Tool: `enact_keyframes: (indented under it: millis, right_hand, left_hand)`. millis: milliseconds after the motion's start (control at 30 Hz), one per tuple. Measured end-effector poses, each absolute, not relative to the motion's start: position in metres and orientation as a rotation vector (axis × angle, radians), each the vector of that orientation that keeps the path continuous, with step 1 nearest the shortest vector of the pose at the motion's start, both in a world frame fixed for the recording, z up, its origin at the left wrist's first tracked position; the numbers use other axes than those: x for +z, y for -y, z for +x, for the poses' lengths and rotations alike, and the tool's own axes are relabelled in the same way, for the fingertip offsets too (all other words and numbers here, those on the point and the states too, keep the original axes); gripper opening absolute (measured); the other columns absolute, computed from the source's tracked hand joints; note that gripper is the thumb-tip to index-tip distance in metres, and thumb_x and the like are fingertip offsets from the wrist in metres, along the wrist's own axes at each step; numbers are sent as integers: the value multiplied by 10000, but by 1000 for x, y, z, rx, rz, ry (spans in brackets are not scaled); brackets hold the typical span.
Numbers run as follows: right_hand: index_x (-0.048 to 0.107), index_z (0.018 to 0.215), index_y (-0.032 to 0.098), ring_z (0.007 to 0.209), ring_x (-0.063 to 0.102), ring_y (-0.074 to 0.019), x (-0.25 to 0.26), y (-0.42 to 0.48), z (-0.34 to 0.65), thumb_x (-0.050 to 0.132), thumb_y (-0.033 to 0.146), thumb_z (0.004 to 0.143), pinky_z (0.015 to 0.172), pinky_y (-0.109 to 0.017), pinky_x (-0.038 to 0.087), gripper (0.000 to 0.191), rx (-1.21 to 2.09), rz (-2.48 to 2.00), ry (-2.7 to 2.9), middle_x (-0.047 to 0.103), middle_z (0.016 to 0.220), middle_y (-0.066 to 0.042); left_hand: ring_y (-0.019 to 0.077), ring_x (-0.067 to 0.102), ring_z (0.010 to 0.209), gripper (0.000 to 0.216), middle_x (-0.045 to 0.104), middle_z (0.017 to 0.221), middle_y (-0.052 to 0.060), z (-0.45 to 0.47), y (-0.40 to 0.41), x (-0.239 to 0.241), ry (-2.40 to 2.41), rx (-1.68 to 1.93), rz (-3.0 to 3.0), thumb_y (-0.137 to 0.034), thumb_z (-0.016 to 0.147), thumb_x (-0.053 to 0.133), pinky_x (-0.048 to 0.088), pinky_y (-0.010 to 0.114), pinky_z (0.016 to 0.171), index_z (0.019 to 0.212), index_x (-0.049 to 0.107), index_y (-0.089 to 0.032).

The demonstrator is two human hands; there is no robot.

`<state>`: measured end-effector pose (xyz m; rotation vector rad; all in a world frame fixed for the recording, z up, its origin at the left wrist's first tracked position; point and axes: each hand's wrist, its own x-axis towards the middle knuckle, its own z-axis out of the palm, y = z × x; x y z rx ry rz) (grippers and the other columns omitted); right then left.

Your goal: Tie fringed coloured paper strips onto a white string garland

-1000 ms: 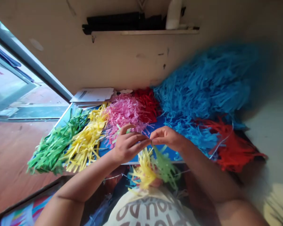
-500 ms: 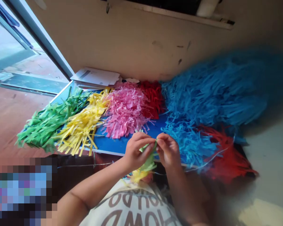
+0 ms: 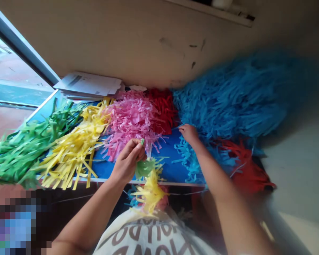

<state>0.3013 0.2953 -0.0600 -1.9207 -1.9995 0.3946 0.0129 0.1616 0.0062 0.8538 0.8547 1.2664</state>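
Note:
My left hand is closed, pinching the top of a fringed paper tassel whose green and yellow strips hang down toward my lap. My right hand reaches forward over the blue board and rests at the edge of the blue paper strips; its fingers are curled, and I cannot make out anything in them. A thin white string runs past my left hand.
Piles of cut paper strips lie on the board: green, yellow, pink, red. An orange-red pile lies at the right. White papers are stacked by the wall. A window frame is at the far left.
My hands have come apart. The right hand let go of the tassel and moved forward to the blue strips. The left hand keeps holding the tassel.

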Motion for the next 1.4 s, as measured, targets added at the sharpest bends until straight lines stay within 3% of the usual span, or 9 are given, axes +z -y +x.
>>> enact_keyframes:
  millis: [133, 300, 500, 733, 1100, 1400]
  right_hand:
    - [783, 799, 155, 884, 671, -266, -66, -309, 294, 614, 76, 780, 830, -374, 501, 188, 377, -1991, 2063, 734, 935, -158]
    - [771, 990, 169, 979, 669, -275, -29, -269, 295, 550, 170, 884, 907, -429, 518, 245, 296, -1749, 1950, 702, 1093, -153]
    - [741, 880, 251, 736, 698, -175, -9, -151, 245, 703, 364, 858, 648, -313, 594, 121, 844, -1251, 1408, 717, 980, -36]
    - [714, 933, 229, 828, 732, -181, -27, -88, 212, 722, 362, 857, 780, -328, 611, 154, 861, -1308, 1069, 775, 930, -37]
    - [728, 932, 239, 811, 748, -205, -34, -74, 224, 727, 383, 863, 787, -353, 615, 159, 822, -1360, 1147, 783, 914, -40]
    - [734, 1007, 283, 949, 715, -208, -30, -72, 230, 688, 329, 898, 897, -375, 574, 127, 738, -1296, 1388, 763, 997, -30]
  left_hand:
    - [56, 349, 507, 343, 353, 585, -91, 14, -158, -4, -872, 1286, 939, -494, 864, 703, 394, 182, 528, 867, 531, -198]
    - [80, 461, 543, 321, 522, 619, -30, 7, -150, -10, -997, 1137, 1371, -487, 927, 618, 393, 195, 520, 876, 636, -171]
    - [109, 607, 591, 215, 698, 715, 25, 29, -140, -6, -1035, 1118, 1700, -346, 946, 600, 465, 192, 561, 946, 699, -156]
    - [132, 693, 727, 150, 756, 848, 41, 50, -127, -6, -1009, 1035, 1993, -245, 958, 573, 507, 208, 681, 935, 706, -178]
    - [139, 695, 718, 197, 757, 840, 55, 52, -118, -2, -1038, 1011, 2145, -245, 984, 524, 502, 218, 667, 960, 709, -182]
    - [133, 653, 688, 276, 711, 779, 44, 47, -120, -2, -971, 937, 2402, -337, 1024, 475, 457, 216, 623, 981, 701, -184]
